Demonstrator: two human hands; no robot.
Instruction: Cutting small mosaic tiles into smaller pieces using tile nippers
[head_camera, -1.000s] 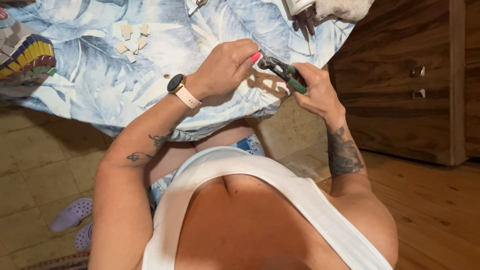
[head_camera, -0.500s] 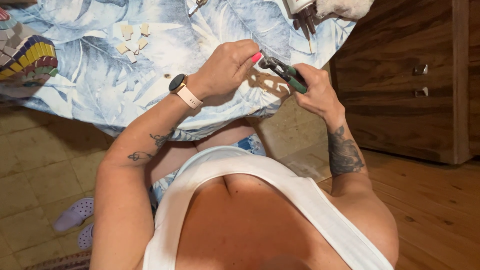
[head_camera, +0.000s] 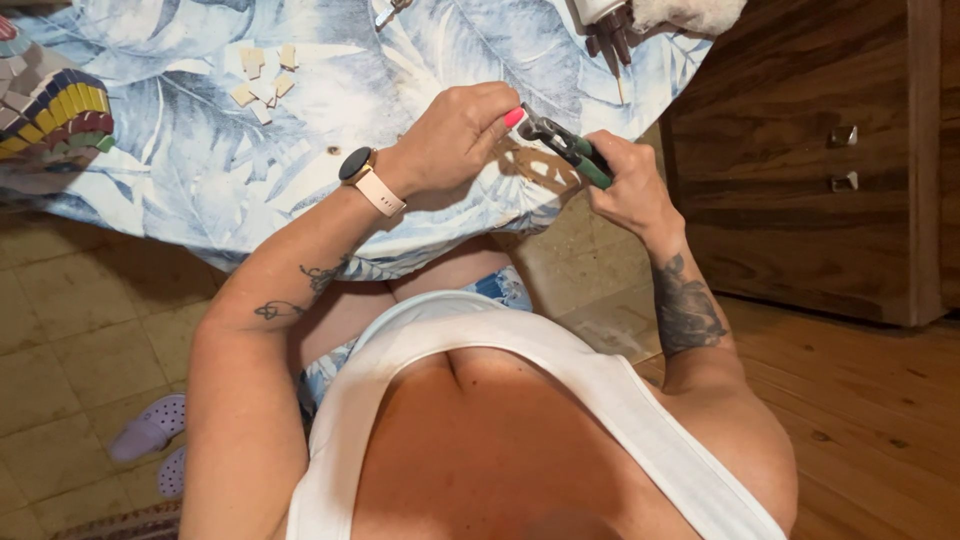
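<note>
Green-handled nippers (head_camera: 565, 147) sit in right hand's (head_camera: 625, 185) closed grip; left hand (head_camera: 455, 135) pinches a piece (tiny) at their tip.

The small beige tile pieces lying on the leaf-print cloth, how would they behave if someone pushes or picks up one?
The beige tile pieces look flat and thin, so they would probably slide across the tablecloth rather than roll. Being so small, each is likely light. They seem stiff with cut edges, so possibly brittle and awkward to lift off the cloth.

table (head_camera: 200, 160) under a blue leaf-print cloth — small beige tile pieces (head_camera: 262, 80) near its far edge, a colourful mosaic (head_camera: 50, 110) at its left edge.
</note>
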